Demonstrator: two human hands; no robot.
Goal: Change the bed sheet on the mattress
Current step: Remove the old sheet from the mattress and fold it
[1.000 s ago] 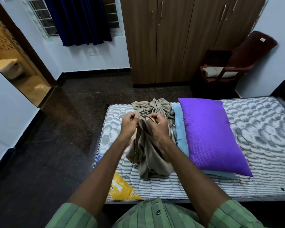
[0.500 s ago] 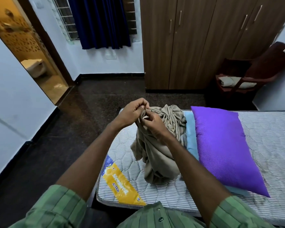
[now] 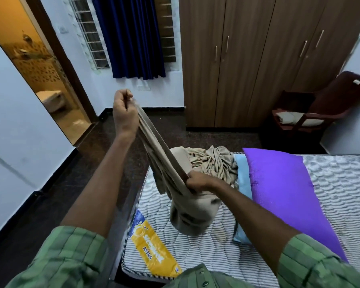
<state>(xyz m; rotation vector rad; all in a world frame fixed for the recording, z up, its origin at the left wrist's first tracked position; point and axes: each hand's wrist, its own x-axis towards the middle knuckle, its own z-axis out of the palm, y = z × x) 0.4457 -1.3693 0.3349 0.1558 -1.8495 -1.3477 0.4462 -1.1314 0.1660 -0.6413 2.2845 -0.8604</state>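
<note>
one beige bed sheet (image 3: 170,173) is bunched into a long twisted rope, stretched taut on a slant between two hands above the near left corner of the mattress (image 3: 330,183). the left hand (image 3: 124,113) is raised high, fingers curled tight around the upper end of the cloth. the right hand (image 3: 197,181) sits lower, just above the mattress, fingers clamped round the middle of the bundle. below it the sheet hangs in a blurred clump that reaches the striped mattress top, and more of it lies crumpled in a heap behind, touching a light blue pillow (image 3: 242,177). a purple pillow (image 3: 283,196) lies on top of the blue one. a yellow label (image 3: 152,248) marks the mattress corner. beyond stand a wooden wardrobe (image 3: 247,59), a dark blue curtain (image 3: 129,36) and a brown chair (image 3: 320,109) holding folded pale cloth (image 3: 289,117)
</note>
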